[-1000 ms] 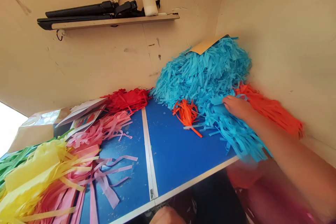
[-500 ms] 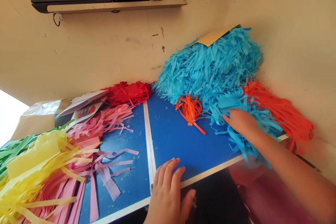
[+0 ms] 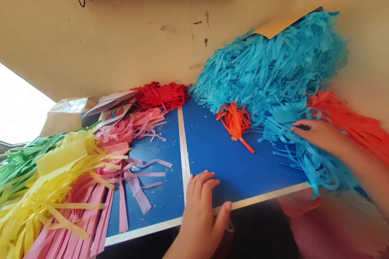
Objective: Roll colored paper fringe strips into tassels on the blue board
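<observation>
One view, head cam: L hand (image 3: 202, 216) at near edge of desk (image 3: 231, 174), fingers loosely spread, nothing held; R hand (image 3: 323, 135) at blue fringe (image 3: 304, 156), desk's right, thumb & index slightly apart, can't tell if gripping. Fringe prob. v. light, soft, tears easily; best taken by flat part (image 3: 285, 116), not strips (image 3: 317, 176).

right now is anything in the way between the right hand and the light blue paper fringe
Nothing visible: the right hand is right over the light blue paper fringe, though contact is unclear. The small orange paper tassel lies off to the left, out of the way.
</observation>
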Tool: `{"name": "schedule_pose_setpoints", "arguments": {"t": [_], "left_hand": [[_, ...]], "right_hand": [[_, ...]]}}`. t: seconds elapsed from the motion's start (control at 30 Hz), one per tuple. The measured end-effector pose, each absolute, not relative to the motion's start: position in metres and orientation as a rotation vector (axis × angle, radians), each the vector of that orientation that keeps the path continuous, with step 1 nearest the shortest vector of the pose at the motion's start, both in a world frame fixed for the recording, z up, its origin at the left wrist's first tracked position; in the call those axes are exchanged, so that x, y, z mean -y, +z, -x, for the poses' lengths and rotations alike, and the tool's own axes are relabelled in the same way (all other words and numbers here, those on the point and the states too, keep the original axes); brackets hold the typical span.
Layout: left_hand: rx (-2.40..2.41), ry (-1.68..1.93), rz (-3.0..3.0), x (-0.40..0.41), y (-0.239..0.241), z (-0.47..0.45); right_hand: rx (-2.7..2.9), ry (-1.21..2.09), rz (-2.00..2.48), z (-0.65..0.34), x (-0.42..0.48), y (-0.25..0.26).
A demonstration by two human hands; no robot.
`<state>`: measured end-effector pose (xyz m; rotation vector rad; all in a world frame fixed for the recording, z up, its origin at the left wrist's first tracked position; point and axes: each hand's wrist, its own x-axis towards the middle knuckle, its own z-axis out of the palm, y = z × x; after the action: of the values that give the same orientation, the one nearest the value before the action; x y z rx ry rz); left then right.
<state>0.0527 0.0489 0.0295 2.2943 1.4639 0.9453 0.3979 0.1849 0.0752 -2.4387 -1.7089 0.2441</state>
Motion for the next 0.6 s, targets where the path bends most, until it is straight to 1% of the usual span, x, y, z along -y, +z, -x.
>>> {"name": "schedule_pose_setpoints", "arguments": {"t": [0.2,0.27,0.4,0.6], "left_hand": [[-1.469,0.918,-2.222,-0.048,0.028,-0.053],[-1.469,0.925,-2.220,-0.048,0.027,-0.053],[-1.467,0.948,-2.234,-0.048,0.026,-0.053],[-1.451,0.987,-2.303,-0.048,0.023,-0.051]], "right_hand": [[1.761,0.213,2.505,-0.390,-0.189,0.075],[1.851,0.076,2.507,-0.386,-0.194,0.074],[2.039,-0.244,2.376,-0.389,-0.207,0.065],[2.415,-0.217,2.143,-0.404,-0.213,0.050]]}}
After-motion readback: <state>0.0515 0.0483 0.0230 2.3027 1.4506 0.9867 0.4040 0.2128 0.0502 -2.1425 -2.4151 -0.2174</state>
